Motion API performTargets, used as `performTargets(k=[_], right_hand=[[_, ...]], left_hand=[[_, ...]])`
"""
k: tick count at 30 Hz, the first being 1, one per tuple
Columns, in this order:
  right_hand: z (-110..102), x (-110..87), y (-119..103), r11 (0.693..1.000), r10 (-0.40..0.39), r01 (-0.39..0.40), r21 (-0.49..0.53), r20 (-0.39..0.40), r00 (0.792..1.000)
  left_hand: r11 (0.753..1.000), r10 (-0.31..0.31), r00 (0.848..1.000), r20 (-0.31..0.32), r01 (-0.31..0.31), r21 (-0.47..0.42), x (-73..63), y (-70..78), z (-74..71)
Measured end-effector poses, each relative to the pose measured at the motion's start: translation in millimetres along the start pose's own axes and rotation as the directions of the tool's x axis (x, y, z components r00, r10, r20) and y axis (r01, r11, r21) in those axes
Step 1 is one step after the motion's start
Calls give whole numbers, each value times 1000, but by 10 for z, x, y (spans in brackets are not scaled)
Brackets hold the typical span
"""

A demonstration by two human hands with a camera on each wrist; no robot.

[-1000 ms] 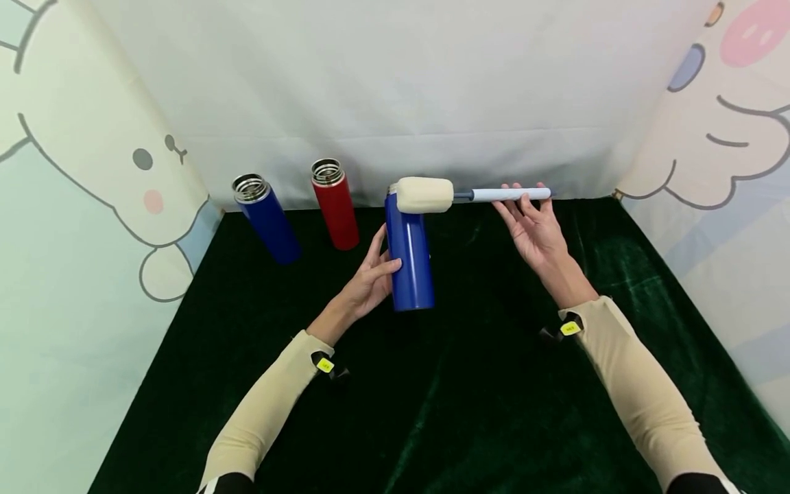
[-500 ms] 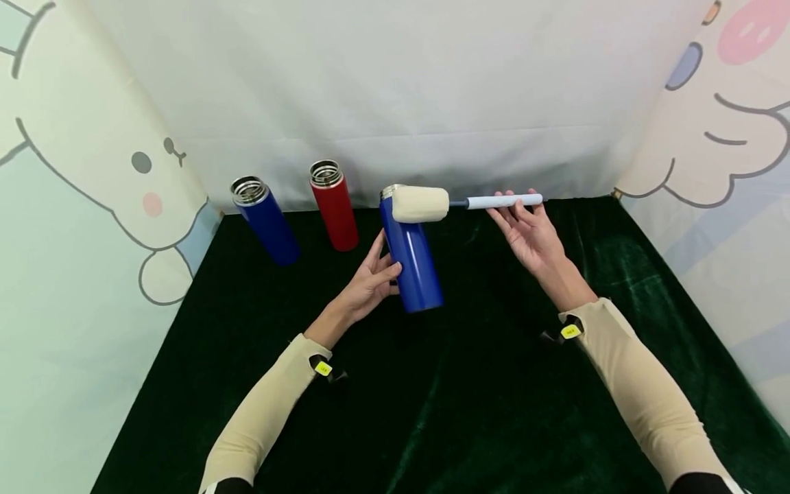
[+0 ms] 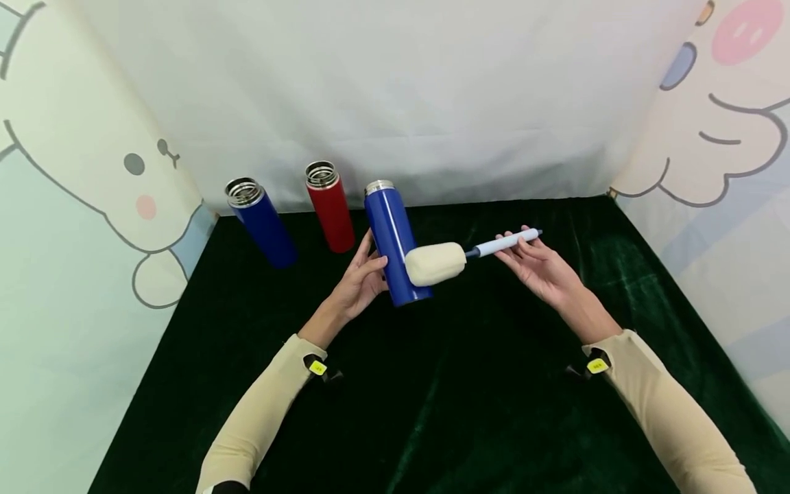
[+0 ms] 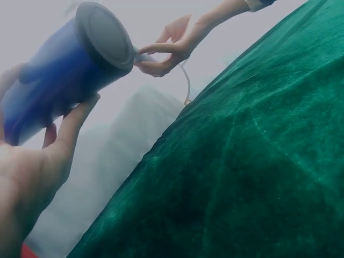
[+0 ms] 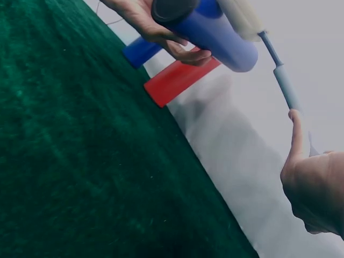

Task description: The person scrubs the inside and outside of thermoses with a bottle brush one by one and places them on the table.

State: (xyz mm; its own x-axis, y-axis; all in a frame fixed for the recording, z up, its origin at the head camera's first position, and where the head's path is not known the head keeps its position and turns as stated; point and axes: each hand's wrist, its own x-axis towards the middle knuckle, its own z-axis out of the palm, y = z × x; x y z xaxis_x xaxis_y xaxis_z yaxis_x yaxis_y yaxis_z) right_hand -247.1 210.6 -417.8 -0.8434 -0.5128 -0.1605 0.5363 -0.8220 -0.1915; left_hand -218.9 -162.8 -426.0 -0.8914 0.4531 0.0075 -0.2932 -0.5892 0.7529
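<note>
My left hand (image 3: 358, 285) grips a blue bottle (image 3: 390, 226) around its side, holding it tilted above the cloth with its steel neck up. In the left wrist view the dark base of this blue bottle (image 4: 105, 35) faces the camera. My right hand (image 3: 546, 271) pinches the pale blue handle of a bottle brush (image 3: 507, 242) between thumb and fingers. The brush's cream sponge head (image 3: 435, 263) overlaps the lower side of the bottle in the head view; whether they touch I cannot tell. From the right wrist, the brush handle (image 5: 286, 86) rises from my right hand (image 5: 314, 185).
A second blue bottle (image 3: 262, 223) and a red bottle (image 3: 330, 209) stand uncapped at the back left, near the white backdrop (image 3: 432, 89). Dark green velvet cloth (image 3: 420, 384) covers the table. Printed cartoon panels flank both sides.
The brush has moved down and tilted, its sponge head passing from near the bottle's mouth to its lower side. The held bottle has shifted slightly left and leans more.
</note>
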Motion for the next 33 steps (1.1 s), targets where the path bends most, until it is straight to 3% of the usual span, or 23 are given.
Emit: performTargets(k=[8, 19, 25, 33], right_hand=[[-74, -50, 7, 998, 58, -58, 23, -18, 998], [-10, 157, 12, 992, 25, -17, 129, -64, 998], [73, 259, 8, 989, -8, 18, 145, -70, 998], [228, 384, 12, 987, -45, 61, 148, -111, 993]], left_hand=[[1000, -2, 999, -39, 2, -6, 14, 19, 41], [1000, -19, 997, 81, 17, 17, 5, -17, 62], [999, -41, 996, 73, 41, -3, 3, -42, 76], [999, -26, 996, 85, 22, 49, -17, -66, 32]])
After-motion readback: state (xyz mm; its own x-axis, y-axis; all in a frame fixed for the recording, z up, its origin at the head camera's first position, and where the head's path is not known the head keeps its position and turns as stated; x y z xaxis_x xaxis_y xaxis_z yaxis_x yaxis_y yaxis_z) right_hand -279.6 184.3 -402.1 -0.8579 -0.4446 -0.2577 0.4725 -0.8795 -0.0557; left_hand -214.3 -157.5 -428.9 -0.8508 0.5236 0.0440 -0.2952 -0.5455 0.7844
